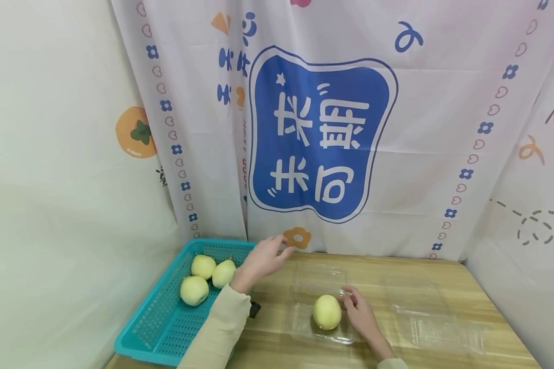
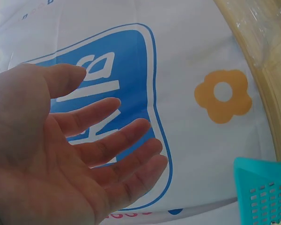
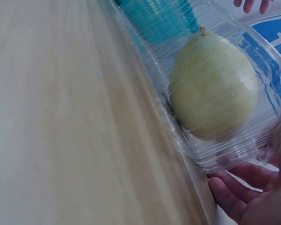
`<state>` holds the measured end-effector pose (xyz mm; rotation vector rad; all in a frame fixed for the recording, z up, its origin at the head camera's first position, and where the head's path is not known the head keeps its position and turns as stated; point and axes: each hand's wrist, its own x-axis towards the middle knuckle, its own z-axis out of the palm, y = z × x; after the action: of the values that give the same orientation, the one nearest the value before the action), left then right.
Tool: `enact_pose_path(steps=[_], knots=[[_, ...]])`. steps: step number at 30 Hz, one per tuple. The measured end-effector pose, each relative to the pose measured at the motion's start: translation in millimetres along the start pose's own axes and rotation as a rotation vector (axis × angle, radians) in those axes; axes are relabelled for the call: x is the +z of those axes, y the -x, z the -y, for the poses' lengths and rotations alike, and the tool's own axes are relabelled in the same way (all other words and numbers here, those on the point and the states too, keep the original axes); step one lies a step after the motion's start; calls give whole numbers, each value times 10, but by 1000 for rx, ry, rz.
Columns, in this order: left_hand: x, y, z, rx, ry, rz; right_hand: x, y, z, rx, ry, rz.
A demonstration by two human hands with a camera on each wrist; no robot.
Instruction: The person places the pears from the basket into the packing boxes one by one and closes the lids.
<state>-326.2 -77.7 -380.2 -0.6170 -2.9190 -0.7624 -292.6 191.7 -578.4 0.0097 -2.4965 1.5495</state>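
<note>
Fingers (image 2: 126, 133) of the left hand (image 1: 260, 259) are parted and gently bent, gripping nothing; those of the right hand (image 1: 362, 313) bend against the edge of a clear box (image 1: 301, 319), though I can't tell whether they pinch it. Creased, printed cloth (image 1: 424, 154) hangs behind the wood-grained desk (image 1: 270, 344). On the desk's left, a turquoise basket (image 1: 143, 310) of perforated plastic holds three smooth, rounded fruits (image 1: 194, 290). Right of it lies the thin, glossy, ridged box, with another transparent container (image 1: 434, 333) further right. One pale yellow-green, speckled pear (image 1: 327, 312) sits in the box's nearer half. Its long axis, seen from the right wrist, runs from a blunt end beside the fingers to a stubby stem (image 3: 203, 31) pointing basketward.
</note>
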Motion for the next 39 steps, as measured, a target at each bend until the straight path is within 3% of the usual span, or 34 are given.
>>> enact_pose_path(steps=[19, 29, 39], knots=[[-106, 134, 341, -82, -62, -96, -2, 5, -29, 7, 12, -3], [-130, 174, 580, -150, -57, -113, 10, -19, -37, 1, 12, -9], [-167, 223, 815, -152, -43, -132, 12, -11, -36, -2, 11, -7]])
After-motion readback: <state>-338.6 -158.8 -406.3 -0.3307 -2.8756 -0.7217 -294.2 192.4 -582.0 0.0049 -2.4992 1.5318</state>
